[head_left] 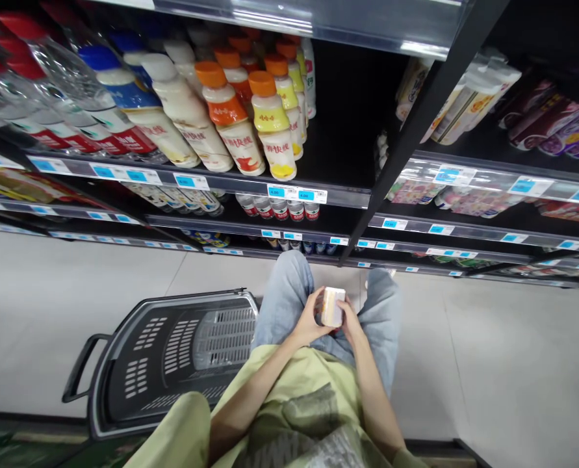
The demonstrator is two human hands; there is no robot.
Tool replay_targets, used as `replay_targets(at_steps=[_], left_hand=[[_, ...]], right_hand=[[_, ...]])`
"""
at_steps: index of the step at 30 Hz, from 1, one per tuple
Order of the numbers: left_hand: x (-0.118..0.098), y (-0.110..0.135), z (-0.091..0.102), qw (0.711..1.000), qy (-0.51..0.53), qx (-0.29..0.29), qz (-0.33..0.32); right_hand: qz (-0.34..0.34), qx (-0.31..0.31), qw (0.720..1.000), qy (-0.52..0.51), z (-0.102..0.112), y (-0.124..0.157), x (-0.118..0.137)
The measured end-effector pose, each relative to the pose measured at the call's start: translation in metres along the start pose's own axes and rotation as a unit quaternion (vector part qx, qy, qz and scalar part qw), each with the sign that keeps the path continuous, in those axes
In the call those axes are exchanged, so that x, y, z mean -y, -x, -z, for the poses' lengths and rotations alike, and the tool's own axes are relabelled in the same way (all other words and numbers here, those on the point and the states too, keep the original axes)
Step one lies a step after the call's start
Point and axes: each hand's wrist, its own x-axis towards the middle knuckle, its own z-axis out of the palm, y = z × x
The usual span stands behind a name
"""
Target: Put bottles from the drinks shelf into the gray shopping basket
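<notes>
Head: left grip [310, 320] and right grip [351, 320] clasp a white pack [333, 307], long axis forward.

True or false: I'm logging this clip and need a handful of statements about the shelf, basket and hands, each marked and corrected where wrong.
1. The left hand and right hand both hold one white package. True.
2. The shopping basket stands on the person's right. False: it is on the left.
3. Orange-capped bottles stand on a shelf. True.
4. The person wears black trousers. False: light blue jeans.
5. Red-capped bottles stand right of the orange-capped ones. False: they are to the left.
</notes>
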Motion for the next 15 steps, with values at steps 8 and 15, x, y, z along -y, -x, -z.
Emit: replay_targets(at_steps=[8, 15], left_hand=[[0.008, 0.003, 0.003, 1.000, 0.011, 0.014, -0.015], [0.008, 0.003, 0.003, 0.999, -0.036, 0.021, -0.029]], right_hand=[[-0.091, 0.052, 0.994, -0.042, 0.000, 0.004, 0.003], [-0.121, 0.098, 0.985, -0.075, -0.002, 0.008, 0.011]])
